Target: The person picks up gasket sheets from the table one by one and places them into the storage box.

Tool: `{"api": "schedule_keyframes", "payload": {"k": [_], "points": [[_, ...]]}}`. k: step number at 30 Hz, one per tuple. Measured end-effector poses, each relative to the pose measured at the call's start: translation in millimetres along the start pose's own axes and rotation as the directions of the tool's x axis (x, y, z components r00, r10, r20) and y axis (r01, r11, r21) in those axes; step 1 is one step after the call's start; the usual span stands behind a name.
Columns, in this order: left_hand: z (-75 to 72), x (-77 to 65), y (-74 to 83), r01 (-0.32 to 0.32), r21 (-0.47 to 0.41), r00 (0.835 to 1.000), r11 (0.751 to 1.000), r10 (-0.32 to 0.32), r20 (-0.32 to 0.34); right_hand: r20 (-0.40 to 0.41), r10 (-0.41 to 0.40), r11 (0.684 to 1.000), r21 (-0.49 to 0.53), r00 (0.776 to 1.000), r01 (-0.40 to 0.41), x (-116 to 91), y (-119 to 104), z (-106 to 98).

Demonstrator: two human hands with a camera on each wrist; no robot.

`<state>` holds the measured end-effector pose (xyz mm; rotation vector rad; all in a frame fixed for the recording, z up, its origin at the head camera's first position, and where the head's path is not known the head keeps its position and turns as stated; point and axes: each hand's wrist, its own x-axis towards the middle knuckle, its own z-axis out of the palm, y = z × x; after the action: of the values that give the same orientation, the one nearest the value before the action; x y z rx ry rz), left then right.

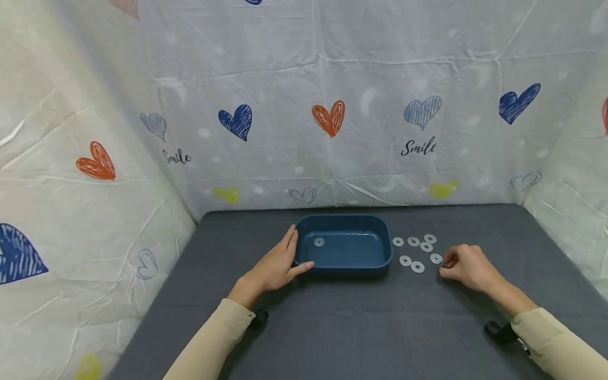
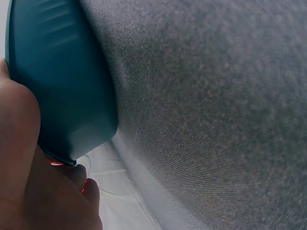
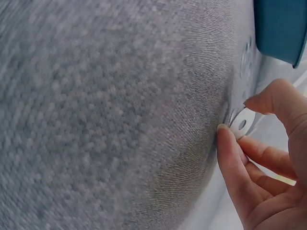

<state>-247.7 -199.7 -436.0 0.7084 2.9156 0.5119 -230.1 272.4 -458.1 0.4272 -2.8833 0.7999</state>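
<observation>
A blue rectangular tray stands toward the back of the table. My left hand rests against its left end, fingers straight along the outer wall and the thumb across the near left corner; the left wrist view shows the tray's side wall by that thumb. One metal washer lies inside the tray, at the left. To the right of the tray, my right hand pinches a flat silver washer at its edges between thumb and fingertips, close over the cloth. Several loose washers lie between that hand and the tray.
Dark grey cloth covers the table. A pale sheet printed with hearts hangs along the back edge and at both sides. Dark straps sit at the wrists by the beige sleeves.
</observation>
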Motion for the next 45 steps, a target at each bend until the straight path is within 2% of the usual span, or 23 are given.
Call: {"api": "schedule_keyframes", "payload": {"k": [8,17,23,30,36,45], "points": [[1.7,1.1,-1.1,-0.003,0.029,1.000,1.000,0.003,-0.013,0.008,-0.012,1.000,0.025,1.000,0.012,-1.9,-0.5,-4.6],[1.5,-0.3,-1.0,-0.009,0.019,1.000,1.000,0.010,-0.020,0.002,-0.026,0.999,0.036,1.000,0.026,-2.1,-0.1,-5.9],[3.3,-1.2,-1.3,-0.012,0.015,1.000,1.000,0.012,-0.018,-0.018,-0.053,0.997,0.061,0.998,0.054,-5.2,-0.8,-2.2],[5.7,-1.4,-2.1,-0.010,0.018,1.000,1.000,0.010,-0.021,-0.079,-0.105,0.992,0.067,0.991,0.111,-3.7,-2.0,-0.8],[5.7,-0.2,-3.1,-0.005,0.025,1.000,1.000,0.005,-0.016,-0.109,-0.134,0.986,0.081,0.985,0.143,-1.1,-8.3,-1.8],[3.5,1.1,-2.7,-0.012,0.028,1.000,1.000,0.012,-0.016,-0.070,-0.121,0.985,0.116,0.990,0.128,5.5,-27.6,-5.3]]}}
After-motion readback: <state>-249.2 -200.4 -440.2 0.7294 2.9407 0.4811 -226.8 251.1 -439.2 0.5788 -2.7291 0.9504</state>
